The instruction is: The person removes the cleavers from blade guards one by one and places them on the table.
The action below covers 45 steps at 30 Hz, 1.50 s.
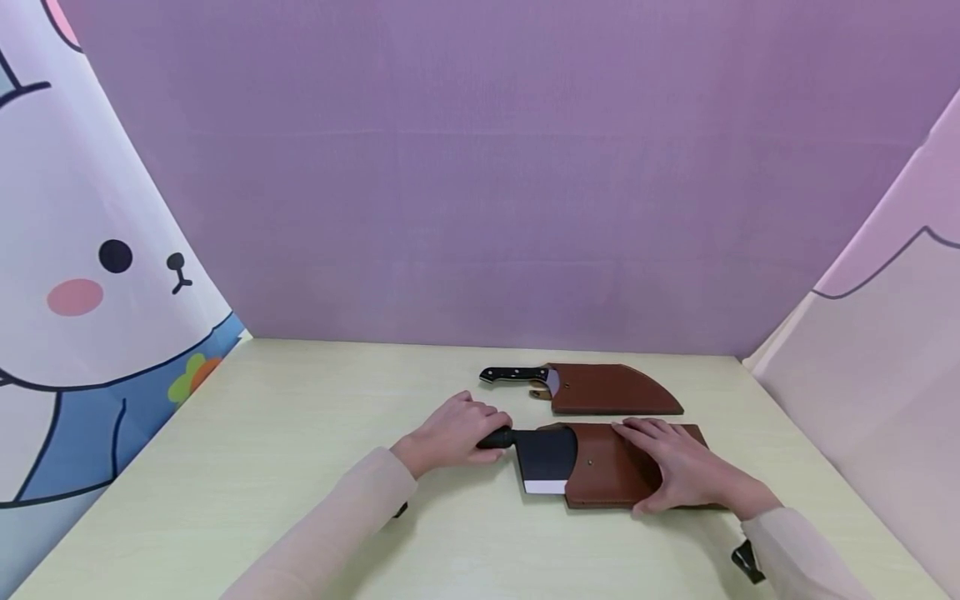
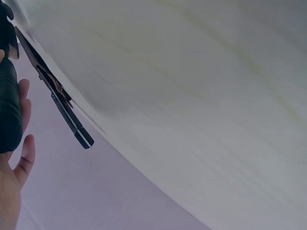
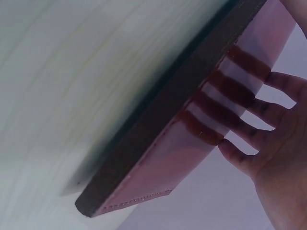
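In the head view my left hand (image 1: 457,433) grips the black handle (image 1: 495,438) of a cleaver (image 1: 543,458). Its dark blade has a bright edge and is partly inside a brown leather sheath (image 1: 611,471), which hides the rest. My right hand (image 1: 686,467) rests on that sheath, fingers spread toward the far side and thumb by the near edge. The right wrist view shows the fingertips touching the sheath's glossy face (image 3: 158,177). At the left edge of the left wrist view, my left hand (image 2: 12,187) is around the black handle (image 2: 9,105).
Behind lies a second knife with a riveted black handle (image 1: 513,374), its blade in another brown sheath (image 1: 615,389). Both lie on a pale wooden table (image 1: 315,408). A purple backdrop (image 1: 480,183) stands at the back, with printed cartoon panels (image 1: 90,200) at the sides.
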{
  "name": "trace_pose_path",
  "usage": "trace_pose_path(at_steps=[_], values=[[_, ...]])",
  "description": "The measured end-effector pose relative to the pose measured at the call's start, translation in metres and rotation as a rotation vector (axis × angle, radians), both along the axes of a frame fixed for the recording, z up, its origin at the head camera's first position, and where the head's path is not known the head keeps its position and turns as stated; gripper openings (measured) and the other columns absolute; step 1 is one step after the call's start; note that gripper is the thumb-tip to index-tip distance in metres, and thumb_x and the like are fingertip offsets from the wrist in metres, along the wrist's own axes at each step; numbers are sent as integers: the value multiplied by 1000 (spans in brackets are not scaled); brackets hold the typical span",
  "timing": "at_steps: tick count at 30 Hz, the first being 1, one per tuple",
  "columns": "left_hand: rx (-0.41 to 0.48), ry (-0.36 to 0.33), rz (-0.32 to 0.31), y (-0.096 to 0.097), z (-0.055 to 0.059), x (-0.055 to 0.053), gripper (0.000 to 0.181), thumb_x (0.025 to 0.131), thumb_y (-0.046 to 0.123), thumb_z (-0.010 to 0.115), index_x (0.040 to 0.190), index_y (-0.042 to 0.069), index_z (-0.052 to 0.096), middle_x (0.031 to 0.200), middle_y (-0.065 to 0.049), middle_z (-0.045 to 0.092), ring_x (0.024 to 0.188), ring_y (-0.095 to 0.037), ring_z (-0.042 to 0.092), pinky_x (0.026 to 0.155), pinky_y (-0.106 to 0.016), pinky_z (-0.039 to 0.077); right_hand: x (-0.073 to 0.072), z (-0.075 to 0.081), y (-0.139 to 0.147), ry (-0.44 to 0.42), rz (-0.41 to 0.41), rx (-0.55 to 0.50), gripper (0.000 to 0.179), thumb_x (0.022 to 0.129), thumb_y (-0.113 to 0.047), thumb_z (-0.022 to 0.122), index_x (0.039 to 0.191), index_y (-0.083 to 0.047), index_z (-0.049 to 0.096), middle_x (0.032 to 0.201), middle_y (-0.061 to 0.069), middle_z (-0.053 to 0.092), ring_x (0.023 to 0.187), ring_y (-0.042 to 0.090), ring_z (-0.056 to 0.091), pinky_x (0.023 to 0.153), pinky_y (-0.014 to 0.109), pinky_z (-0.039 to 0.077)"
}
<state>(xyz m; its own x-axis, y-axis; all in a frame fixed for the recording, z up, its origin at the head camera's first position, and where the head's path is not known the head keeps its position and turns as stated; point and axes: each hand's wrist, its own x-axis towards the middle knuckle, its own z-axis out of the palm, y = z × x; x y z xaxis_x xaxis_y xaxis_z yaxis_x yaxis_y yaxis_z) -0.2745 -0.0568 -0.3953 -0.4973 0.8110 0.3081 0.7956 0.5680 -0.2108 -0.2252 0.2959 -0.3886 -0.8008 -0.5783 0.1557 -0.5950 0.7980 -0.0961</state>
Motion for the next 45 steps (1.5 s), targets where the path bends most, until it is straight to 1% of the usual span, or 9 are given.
trace_pose_path(at_steps=[8, 14, 21, 27, 34, 45], values=[[12, 5, -11, -3, 0, 0, 32, 84, 44, 57, 104, 19, 60, 86, 9, 65, 70, -5, 55, 68, -28, 41, 0, -1, 1, 2, -6, 6, 107, 53, -69, 72, 137, -12, 41, 135, 16, 44, 123, 39, 40, 89, 60, 34], [-6, 1, -5, -4, 0, 2, 34, 85, 46, 55, 106, 20, 60, 90, 9, 66, 75, -4, 57, 68, -27, 39, 1, 0, 1, -18, -9, 9, 107, 53, -69, 72, 138, -12, 40, 135, 16, 44, 122, 39, 41, 89, 61, 33], [0, -8, -2, -6, 0, 2, 34, 84, 45, 56, 107, 20, 60, 91, 9, 66, 75, -4, 58, 68, -27, 39, 1, 1, 3, -35, -16, 9, 107, 53, -68, 73, 138, -12, 40, 135, 17, 44, 122, 39, 41, 89, 61, 33], [-2, -13, 2, -7, 0, 3, 35, 84, 45, 56, 108, 20, 60, 94, 9, 67, 79, -4, 60, 70, -28, 40, 0, 0, 4, -20, -11, 10, 108, 53, -70, 72, 137, -12, 40, 134, 17, 45, 121, 38, 41, 88, 61, 34], [4, -10, -5, -8, -1, 2, 34, 85, 45, 55, 108, 20, 60, 94, 9, 67, 78, -4, 59, 70, -28, 40, 1, 0, 5, -10, -7, 10, 107, 53, -69, 73, 137, -11, 41, 134, 17, 45, 121, 39, 42, 89, 60, 34], [16, -2, -18, -11, 0, 2, 35, 84, 45, 55, 107, 19, 60, 94, 8, 67, 78, -4, 60, 69, -27, 40, 2, 0, 6, 9, -5, 7, 108, 52, -68, 74, 137, -10, 41, 133, 18, 46, 120, 39, 42, 89, 60, 34]])
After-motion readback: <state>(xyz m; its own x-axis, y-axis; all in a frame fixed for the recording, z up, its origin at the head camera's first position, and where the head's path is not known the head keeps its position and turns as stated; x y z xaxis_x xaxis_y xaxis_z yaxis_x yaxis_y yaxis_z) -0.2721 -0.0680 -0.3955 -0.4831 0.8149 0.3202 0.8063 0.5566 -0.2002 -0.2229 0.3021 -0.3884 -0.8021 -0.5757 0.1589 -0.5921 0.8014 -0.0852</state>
